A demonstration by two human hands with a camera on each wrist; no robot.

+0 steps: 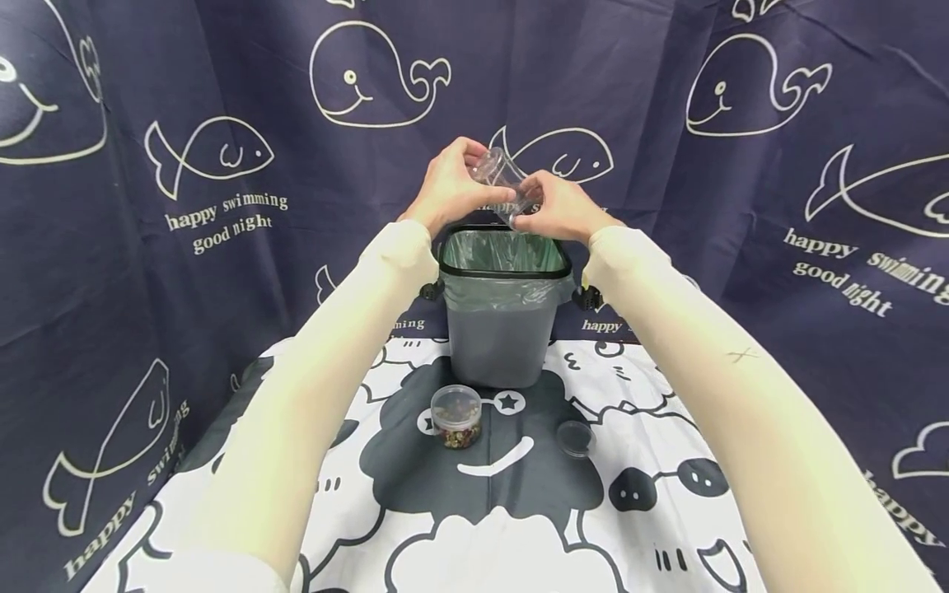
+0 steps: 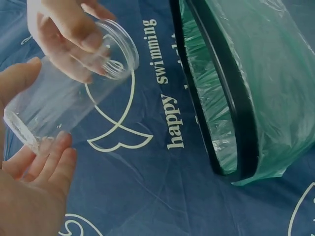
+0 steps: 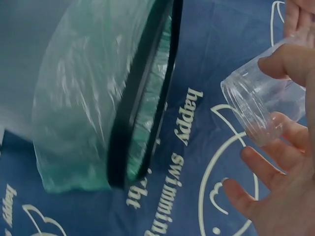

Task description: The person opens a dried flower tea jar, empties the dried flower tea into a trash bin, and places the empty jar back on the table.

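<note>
Both hands hold a clear, empty-looking plastic jar (image 1: 498,175) above the bin, tilted with its threaded open mouth toward the right hand. My left hand (image 1: 454,185) (image 2: 37,182) grips the base end between thumb and fingers. Around the mouth end, my right hand (image 1: 562,206) (image 3: 280,182) has its thumb and fingers on the jar (image 3: 266,93). In the left wrist view the jar (image 2: 64,98) shows its whole length, with a few small specks near the base. Below stands a grey bin (image 1: 500,342) with a black rim and a greenish liner.
On the sheep-print cloth (image 1: 489,560), a small clear tub (image 1: 456,420) holds mixed colourful bits, in front of the bin. To its right lies a round clear lid (image 1: 576,439). A dark blue printed curtain (image 1: 519,49) hangs behind the bin and at both sides.
</note>
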